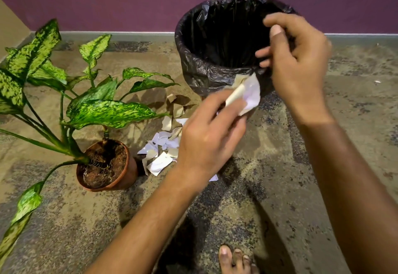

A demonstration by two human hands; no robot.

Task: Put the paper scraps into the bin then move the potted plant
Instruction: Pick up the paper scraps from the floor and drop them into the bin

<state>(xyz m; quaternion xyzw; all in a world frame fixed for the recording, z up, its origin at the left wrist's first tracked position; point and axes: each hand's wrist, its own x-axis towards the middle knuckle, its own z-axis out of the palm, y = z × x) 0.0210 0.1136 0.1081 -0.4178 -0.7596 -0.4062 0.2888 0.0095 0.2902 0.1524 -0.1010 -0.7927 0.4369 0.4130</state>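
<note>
Low over the floor [280, 187], my left hand [206, 142] gripped a bunch of paper scraps [247, 95], its fingers curled round them, just short of the near wall of the bin [193, 67]. My right hand [299, 62] hung above the bin's rim at about three o'clock on its mouth, fingers loosely curled with the thumb raised; whether it pinched the edge of the black liner [224, 36] or held nothing, I could not tell. That liner was folded over the rim and hung crumpled down the outside.

More scraps in a loose pile [163, 144], white and tan, lay on the floor at eight o'clock from the bin, between it and the potted plant [107, 164]. Some of them lay just beside the brown pot, and a few reached out toward the bin's foot. From the pot the plant stood at nine o'clock of the pile, its long speckled green leaves [109, 113] spreading out to ten and seven o'clock, one leaf tip hanging over the scraps.

My bare toes [234, 258] showed at six o'clock. Behind the bin, at twelve o'clock, ran a purple wall [107, 0].
</note>
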